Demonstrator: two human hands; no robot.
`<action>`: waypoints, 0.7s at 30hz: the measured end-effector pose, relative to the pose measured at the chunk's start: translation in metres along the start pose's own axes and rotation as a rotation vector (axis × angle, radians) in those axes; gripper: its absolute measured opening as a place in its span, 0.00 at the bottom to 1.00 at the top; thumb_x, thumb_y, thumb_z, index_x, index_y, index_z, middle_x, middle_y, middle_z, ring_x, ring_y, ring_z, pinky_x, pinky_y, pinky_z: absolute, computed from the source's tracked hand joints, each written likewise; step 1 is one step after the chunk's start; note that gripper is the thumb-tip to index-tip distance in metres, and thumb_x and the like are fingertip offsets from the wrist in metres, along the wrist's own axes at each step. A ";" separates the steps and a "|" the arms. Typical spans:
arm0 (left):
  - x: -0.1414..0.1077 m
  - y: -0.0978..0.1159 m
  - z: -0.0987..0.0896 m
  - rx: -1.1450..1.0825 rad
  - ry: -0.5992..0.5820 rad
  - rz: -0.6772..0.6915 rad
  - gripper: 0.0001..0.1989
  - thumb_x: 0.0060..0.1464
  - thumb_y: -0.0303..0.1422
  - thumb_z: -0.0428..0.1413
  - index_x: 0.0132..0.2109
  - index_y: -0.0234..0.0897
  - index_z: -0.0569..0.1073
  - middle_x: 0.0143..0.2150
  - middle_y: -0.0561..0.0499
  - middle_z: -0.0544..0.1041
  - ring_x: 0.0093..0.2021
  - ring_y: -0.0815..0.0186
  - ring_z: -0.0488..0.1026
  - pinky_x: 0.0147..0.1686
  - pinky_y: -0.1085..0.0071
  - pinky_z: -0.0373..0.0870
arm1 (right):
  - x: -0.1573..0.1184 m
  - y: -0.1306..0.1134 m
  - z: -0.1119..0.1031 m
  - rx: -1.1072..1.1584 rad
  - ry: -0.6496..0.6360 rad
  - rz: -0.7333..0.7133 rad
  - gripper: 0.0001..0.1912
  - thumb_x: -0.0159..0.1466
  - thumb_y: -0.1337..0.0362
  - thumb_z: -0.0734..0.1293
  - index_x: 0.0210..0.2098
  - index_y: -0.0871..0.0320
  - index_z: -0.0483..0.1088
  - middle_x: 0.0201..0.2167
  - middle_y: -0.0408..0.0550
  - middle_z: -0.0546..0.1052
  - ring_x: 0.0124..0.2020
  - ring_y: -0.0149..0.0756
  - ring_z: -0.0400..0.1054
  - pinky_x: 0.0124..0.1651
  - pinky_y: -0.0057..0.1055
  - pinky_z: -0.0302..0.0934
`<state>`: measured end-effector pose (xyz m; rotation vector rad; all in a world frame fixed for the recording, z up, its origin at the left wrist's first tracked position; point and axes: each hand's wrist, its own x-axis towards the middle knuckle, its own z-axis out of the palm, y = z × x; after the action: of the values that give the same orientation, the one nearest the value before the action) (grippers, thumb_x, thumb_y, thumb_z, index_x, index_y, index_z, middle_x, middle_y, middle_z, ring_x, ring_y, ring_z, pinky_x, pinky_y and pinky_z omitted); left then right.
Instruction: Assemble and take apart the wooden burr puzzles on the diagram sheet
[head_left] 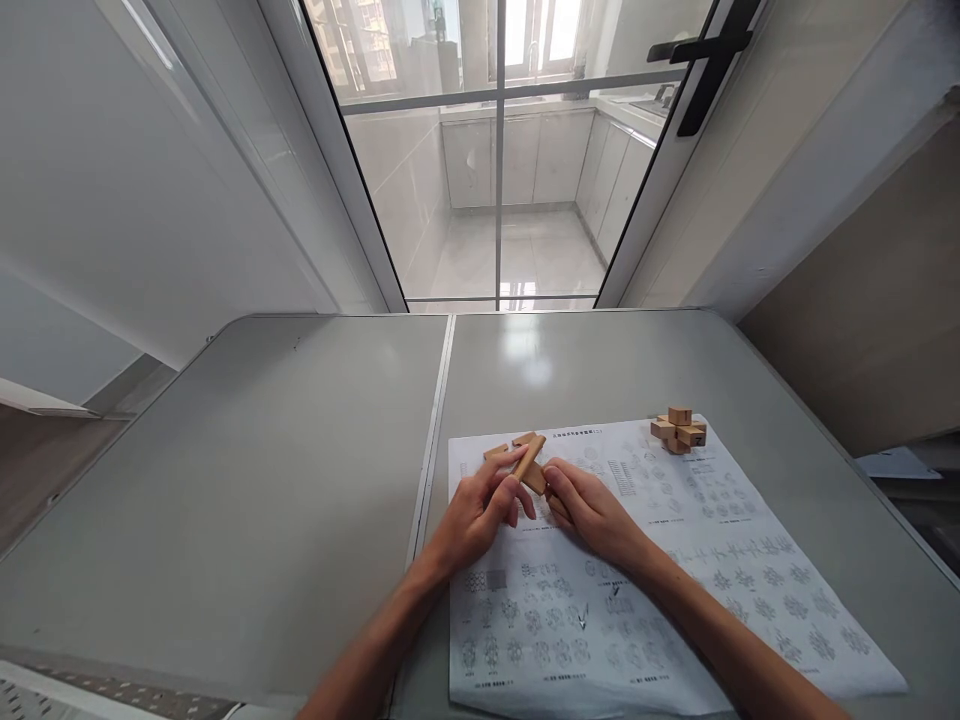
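Note:
My left hand (476, 510) pinches a long wooden puzzle piece (532, 453), tilted up to the right. Close against it, my right hand (592, 505) grips another wooden puzzle piece (535, 481) by its right end. The two pieces cross and seem to touch, though fingers hide part of the joint. Just beyond my left fingers, loose wooden pieces (496, 452) lie on a printed instruction sheet (555, 548). An assembled wooden burr puzzle (678, 431) with numbered blocks sits at the sheet's far right corner.
The sheet lies on the right half of a grey folding table (315, 480), split by a pale seam (435, 430). Past the table's far edge stands a glass door (465, 200) with a black handle (701, 50). White walls flank the table.

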<state>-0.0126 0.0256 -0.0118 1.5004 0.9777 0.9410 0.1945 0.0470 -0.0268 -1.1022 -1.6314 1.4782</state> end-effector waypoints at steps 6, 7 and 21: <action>-0.001 -0.001 0.011 0.209 0.046 0.032 0.29 0.76 0.39 0.47 0.77 0.36 0.56 0.36 0.49 0.83 0.30 0.68 0.74 0.38 0.70 0.75 | 0.000 0.000 0.006 0.048 0.055 0.022 0.28 0.76 0.37 0.55 0.29 0.51 0.59 0.20 0.38 0.62 0.22 0.36 0.54 0.29 0.34 0.54; -0.001 -0.003 0.011 0.259 0.066 0.045 0.28 0.76 0.38 0.46 0.77 0.37 0.57 0.38 0.49 0.83 0.32 0.67 0.76 0.41 0.69 0.77 | 0.000 -0.002 0.007 0.057 0.054 0.025 0.28 0.76 0.37 0.55 0.29 0.51 0.60 0.20 0.38 0.61 0.22 0.35 0.53 0.28 0.34 0.53; -0.002 -0.012 0.005 0.839 0.238 0.288 0.18 0.75 0.33 0.48 0.65 0.35 0.72 0.44 0.43 0.86 0.41 0.60 0.84 0.47 0.65 0.80 | -0.002 -0.001 0.009 0.003 0.170 -0.005 0.29 0.75 0.35 0.55 0.28 0.50 0.58 0.20 0.38 0.61 0.21 0.35 0.54 0.27 0.35 0.51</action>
<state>-0.0094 0.0236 -0.0241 2.3092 1.4629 0.9758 0.1866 0.0416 -0.0268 -1.1875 -1.5125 1.3442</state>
